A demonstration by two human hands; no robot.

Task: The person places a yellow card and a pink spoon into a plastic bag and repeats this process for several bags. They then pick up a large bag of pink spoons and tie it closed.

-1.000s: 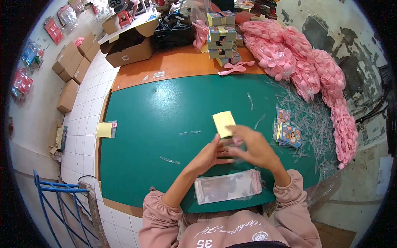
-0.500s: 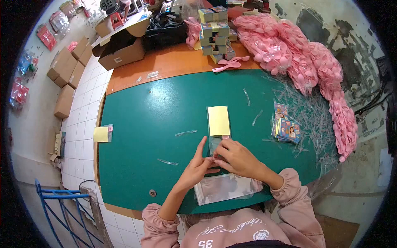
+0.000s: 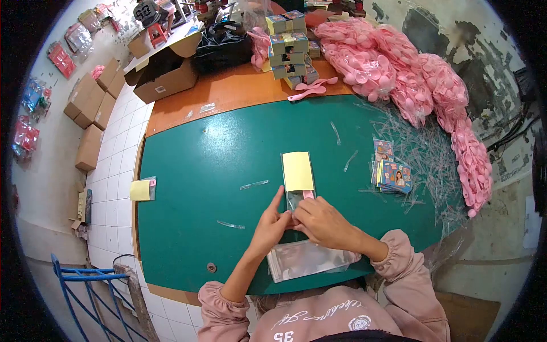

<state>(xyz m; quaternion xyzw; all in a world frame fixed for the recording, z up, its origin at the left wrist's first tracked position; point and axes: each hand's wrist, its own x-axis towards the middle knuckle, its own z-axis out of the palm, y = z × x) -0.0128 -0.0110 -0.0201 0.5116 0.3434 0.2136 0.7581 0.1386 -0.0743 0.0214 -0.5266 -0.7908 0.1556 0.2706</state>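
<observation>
In front of me lies a clear plastic pouch (image 3: 293, 200) with a yellow card (image 3: 298, 171) in its upper part. A pink strip, perhaps a spoon handle (image 3: 308, 195), shows below the card. My left hand (image 3: 270, 229) pinches the pouch's near end, its index finger stretched along the left edge. Closed beside it, my right hand (image 3: 323, 221) grips the same end; its fingertips are partly hidden. Just below my hands lies a stack of clear plastic pouches (image 3: 310, 263).
Picture cards (image 3: 395, 175) lie right, beside a heap of clear strips (image 3: 427, 154). A filled pouch (image 3: 141, 191) rests at the left edge of the green table (image 3: 188, 239). Pink spoons in bags (image 3: 393, 62), bundled cards (image 3: 286, 48) and a cardboard box (image 3: 165, 82) stand behind.
My hands have drawn closer together at the pouch's near end. More of the pink strip shows below the card. The whole view has shifted slightly.
</observation>
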